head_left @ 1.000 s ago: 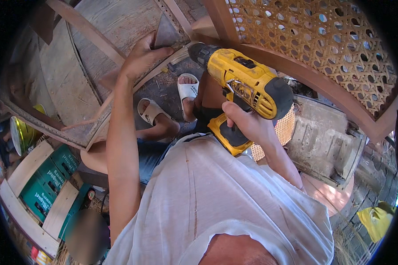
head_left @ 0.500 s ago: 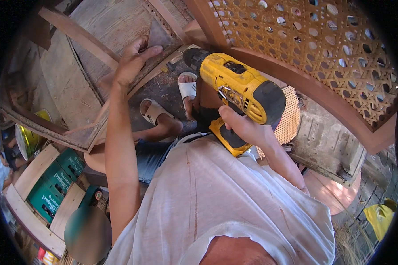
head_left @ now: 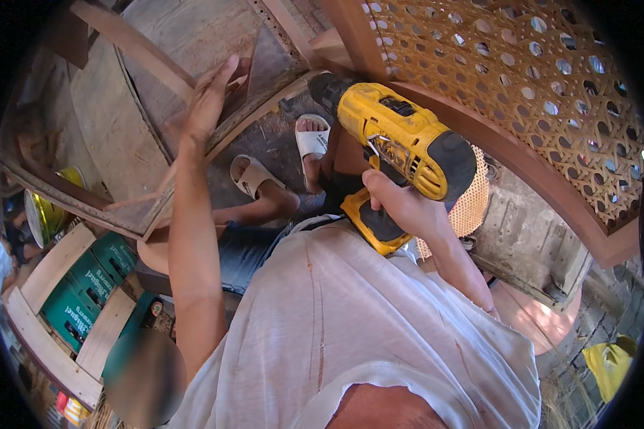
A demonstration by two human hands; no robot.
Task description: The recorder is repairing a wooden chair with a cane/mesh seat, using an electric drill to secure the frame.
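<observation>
My right hand (head_left: 401, 204) is wrapped round the handle of a yellow and black cordless drill (head_left: 401, 129). The drill's chuck points up and left, close to a corner of a wooden chair frame (head_left: 254, 111). On that frame rests my left hand (head_left: 211, 100), its fingers stretched out near a dark triangular corner piece (head_left: 268, 64). Part of the fingers is hidden behind the hand. Rows of small holes run along the frame's edge. Beyond the drill stands a curved wooden panel with woven cane (head_left: 494, 64), and the drill's front end overlaps its lower rail.
My sandalled feet (head_left: 257, 177) are on the floor under the frame. Green crates (head_left: 71, 307) with pale wooden slats lie at the left, near a yellow can (head_left: 46, 214). To the right are a worn grey case (head_left: 526, 229), a loose cane sheet (head_left: 472, 193) and a yellow bag (head_left: 608, 365).
My left hand has opened out, its fingers now extended up along the frame. The drill stays in my right hand. The view has shifted slightly.
</observation>
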